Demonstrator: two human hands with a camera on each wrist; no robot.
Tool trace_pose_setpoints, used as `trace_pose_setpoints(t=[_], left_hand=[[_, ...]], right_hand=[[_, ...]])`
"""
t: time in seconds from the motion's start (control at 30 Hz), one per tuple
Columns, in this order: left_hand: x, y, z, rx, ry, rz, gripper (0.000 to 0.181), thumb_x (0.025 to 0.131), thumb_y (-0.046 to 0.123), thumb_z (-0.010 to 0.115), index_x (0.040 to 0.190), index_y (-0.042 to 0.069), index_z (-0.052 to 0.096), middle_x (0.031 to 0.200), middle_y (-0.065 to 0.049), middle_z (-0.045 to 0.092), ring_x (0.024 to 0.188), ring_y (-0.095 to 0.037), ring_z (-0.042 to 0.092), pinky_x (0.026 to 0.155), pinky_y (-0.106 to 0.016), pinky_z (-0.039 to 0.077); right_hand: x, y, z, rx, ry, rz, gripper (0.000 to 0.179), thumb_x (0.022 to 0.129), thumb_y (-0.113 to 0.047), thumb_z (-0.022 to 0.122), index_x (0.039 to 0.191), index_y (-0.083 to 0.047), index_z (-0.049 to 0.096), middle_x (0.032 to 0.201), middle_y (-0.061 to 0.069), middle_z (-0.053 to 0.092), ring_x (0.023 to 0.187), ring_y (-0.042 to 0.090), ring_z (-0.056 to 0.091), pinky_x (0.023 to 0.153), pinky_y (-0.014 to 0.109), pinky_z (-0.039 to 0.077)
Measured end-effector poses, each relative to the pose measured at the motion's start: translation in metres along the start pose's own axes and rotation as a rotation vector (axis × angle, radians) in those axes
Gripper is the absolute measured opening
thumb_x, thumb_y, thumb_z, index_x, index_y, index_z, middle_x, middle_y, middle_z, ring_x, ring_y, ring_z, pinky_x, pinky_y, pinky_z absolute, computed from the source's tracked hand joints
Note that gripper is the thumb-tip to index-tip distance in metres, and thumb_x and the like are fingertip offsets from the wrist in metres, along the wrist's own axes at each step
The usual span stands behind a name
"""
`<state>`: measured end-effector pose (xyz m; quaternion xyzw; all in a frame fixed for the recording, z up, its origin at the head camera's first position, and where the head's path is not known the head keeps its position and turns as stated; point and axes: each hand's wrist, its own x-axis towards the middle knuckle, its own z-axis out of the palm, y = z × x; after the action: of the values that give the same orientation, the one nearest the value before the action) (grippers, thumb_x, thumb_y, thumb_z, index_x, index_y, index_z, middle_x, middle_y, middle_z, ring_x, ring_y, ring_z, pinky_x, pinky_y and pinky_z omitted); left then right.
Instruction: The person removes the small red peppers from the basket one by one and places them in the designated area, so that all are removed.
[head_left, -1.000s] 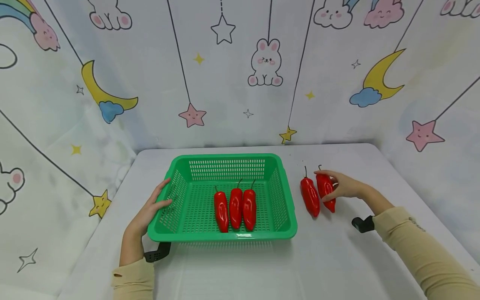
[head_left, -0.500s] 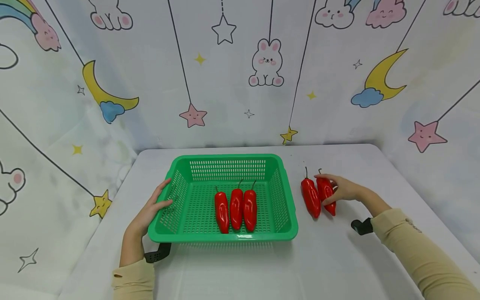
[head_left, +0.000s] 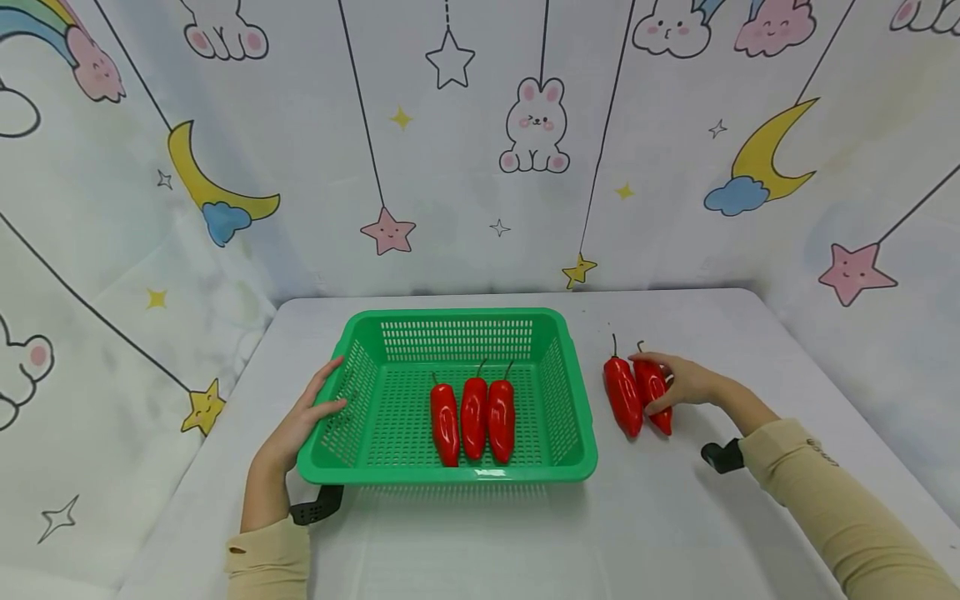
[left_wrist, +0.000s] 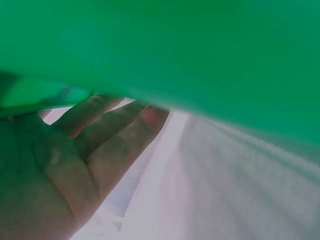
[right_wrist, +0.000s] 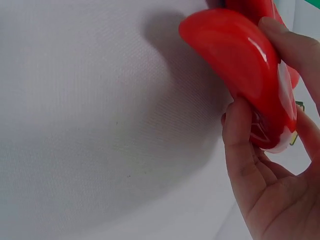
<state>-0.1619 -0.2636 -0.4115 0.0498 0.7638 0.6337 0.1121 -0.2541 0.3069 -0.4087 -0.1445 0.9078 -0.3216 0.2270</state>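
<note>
In the head view my left hand (head_left: 291,425) holds the left rim of a green plastic basket (head_left: 450,475), with thumb and index finger over the edge. The left wrist view shows other fingers (left_wrist: 120,142) beneath the rim. Three glossy red chili peppers lie side by side in the basket, the middle pepper (head_left: 473,417) among them. Right of the basket, my right hand (head_left: 686,382) grips another red chili pepper (right_wrist: 245,55) between thumb and fingers, its stem pointing away. Just left of it another chili pepper (head_left: 622,398) lies on the table.
A white cloth covers the table (head_left: 645,517). Behind and at both sides hangs a cloth backdrop (head_left: 465,192) printed with bunnies, stars and moons. Black wrist devices, such as the right one (head_left: 723,456), sit at both cuffs.
My right hand has drawn its chili pepper slightly toward me, alongside the one lying on the table. The left hand and the basket have stayed in place.
</note>
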Motion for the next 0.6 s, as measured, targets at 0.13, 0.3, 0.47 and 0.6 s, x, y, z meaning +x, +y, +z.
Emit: trace_pose_setpoints(t=[0.13,0.3,0.47,0.6], left_hand=[[0.0000,-0.0001,0.0003,0.003,0.001,-0.001,0.066,0.095,0.017,0.044,0.148,0.027,0.007,0.150,-0.014,-0.001,0.122,-0.040,0.026,0.079,-0.039,0.043],[-0.0003,-0.0001,0.0003,0.003,0.001,0.001,0.066,0.095,0.016,0.044,0.148,0.027,0.006,0.150,-0.013,-0.001,0.123,-0.040,0.025,0.079,-0.039,0.042],[-0.0004,0.0000,0.0002,-0.002,-0.003,0.002,0.066,0.095,0.017,0.044,0.148,0.027,0.006,0.150,-0.013,-0.001,0.122,-0.040,0.025,0.079,-0.039,0.043],[0.0001,0.0000,-0.0002,-0.009,-0.005,0.003,0.066,0.095,0.017,0.045,0.148,0.027,0.006,0.150,-0.013,0.000,0.120,-0.040,0.028,0.078,-0.039,0.044]], right_hand=[[0.0005,0.0004,0.0015,-0.018,0.003,0.007,0.093,0.062,-0.018,0.083,0.139,-0.007,0.032,0.125,0.027,0.037,0.112,0.047,0.035,0.069,0.040,0.051],[0.0009,0.0001,0.0027,-0.043,0.009,0.005,0.092,0.061,-0.019,0.084,0.137,-0.008,0.034,0.124,0.026,0.039,0.111,0.046,0.036,0.068,0.040,0.051],[0.0018,0.0013,0.0041,-0.064,0.009,0.002,0.091,0.062,-0.020,0.084,0.137,-0.008,0.034,0.126,0.027,0.037,0.111,0.047,0.035,0.069,0.040,0.051],[0.0022,0.0021,0.0054,-0.075,0.010,-0.004,0.092,0.062,-0.019,0.083,0.138,-0.006,0.034,0.128,0.028,0.035,0.112,0.048,0.034,0.069,0.042,0.051]])
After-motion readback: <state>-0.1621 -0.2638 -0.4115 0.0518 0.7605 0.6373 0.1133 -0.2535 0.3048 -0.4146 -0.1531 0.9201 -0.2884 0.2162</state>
